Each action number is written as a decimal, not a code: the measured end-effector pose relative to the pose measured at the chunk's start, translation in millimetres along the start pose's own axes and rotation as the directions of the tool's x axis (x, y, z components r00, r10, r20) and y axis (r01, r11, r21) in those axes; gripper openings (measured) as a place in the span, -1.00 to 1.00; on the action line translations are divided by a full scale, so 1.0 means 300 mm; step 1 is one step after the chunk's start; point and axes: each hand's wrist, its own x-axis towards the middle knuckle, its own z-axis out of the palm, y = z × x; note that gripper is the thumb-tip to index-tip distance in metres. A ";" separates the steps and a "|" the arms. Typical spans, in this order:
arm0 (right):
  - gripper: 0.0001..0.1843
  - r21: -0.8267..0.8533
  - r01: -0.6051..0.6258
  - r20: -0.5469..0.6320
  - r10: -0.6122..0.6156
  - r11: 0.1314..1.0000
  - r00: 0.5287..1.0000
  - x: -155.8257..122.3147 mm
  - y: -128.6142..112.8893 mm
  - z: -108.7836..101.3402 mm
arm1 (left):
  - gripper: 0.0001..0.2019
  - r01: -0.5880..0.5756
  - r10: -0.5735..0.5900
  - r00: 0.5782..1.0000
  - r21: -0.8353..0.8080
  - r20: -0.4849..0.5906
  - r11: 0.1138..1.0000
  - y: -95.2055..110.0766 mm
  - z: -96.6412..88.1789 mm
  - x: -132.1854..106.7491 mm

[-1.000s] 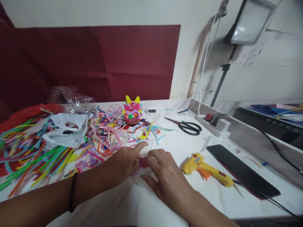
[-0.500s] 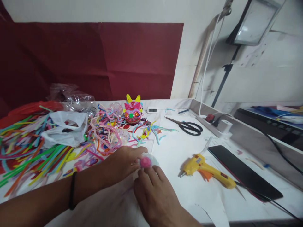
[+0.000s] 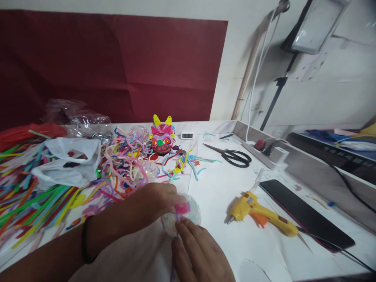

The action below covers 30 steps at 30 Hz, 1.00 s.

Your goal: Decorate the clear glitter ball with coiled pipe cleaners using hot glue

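- At lower center of the frame, the right hand (image 3: 202,253) holds a purple strip (image 3: 177,215), fingers narrow, over a clear disc (image 3: 194,215); blur hides whether the left hand (image 3: 161,199) grips too.
- Pink patch (image 3: 183,207) sits on the disc; the surround looks largely bare, suggesting early work.
- Strip heap (image 3: 126,162) crowds the left; bare tabletop (image 3: 216,192) opens rightward to a yellow glue gun (image 3: 264,215), the disc's right rim unobstructed.

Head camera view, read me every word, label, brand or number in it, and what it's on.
No text reads clearly.
Small white digital display: dark digits, too small and blurred.
Yellow glue gun: a label on its body, too blurred.
Dark item at far right: pale marks along its side, too blurred.
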 end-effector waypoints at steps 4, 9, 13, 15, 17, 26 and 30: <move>-0.74 0.025 -0.100 -0.103 0.102 0.995 0.990 -0.017 -0.021 0.030 | -0.79 -0.041 0.040 0.999 0.017 0.018 0.999 0.003 0.007 -0.001; -0.78 0.058 -0.063 0.095 0.057 0.996 0.994 -0.015 0.009 -0.013 | -0.81 -0.098 0.098 0.995 -0.015 -0.001 0.995 -0.018 0.031 -0.001; -0.73 0.080 -0.089 0.153 0.076 0.993 0.985 -0.010 0.022 -0.048 | -0.81 -0.066 0.066 0.998 -0.028 0.003 0.997 -0.017 0.037 -0.006; -0.71 0.096 -0.142 0.194 0.121 0.985 0.973 -0.013 0.022 -0.052 | -0.80 -0.044 0.044 0.999 -0.002 0.013 0.999 -0.005 0.032 -0.009; -0.68 0.121 -0.194 0.234 0.162 0.973 0.959 -0.018 0.022 -0.052 | -0.79 -0.034 0.033 0.999 0.031 0.016 0.999 0.008 0.026 -0.012; -0.71 0.149 -0.228 0.285 0.179 0.962 0.942 -0.013 0.038 -0.077 | -0.78 -0.032 0.031 0.999 0.098 0.008 0.995 0.022 0.023 -0.009; -0.76 0.136 -0.184 0.275 0.141 0.973 0.951 -0.006 0.041 -0.077 | -0.76 -0.034 0.034 0.999 0.043 0.006 0.999 0.016 0.019 -0.010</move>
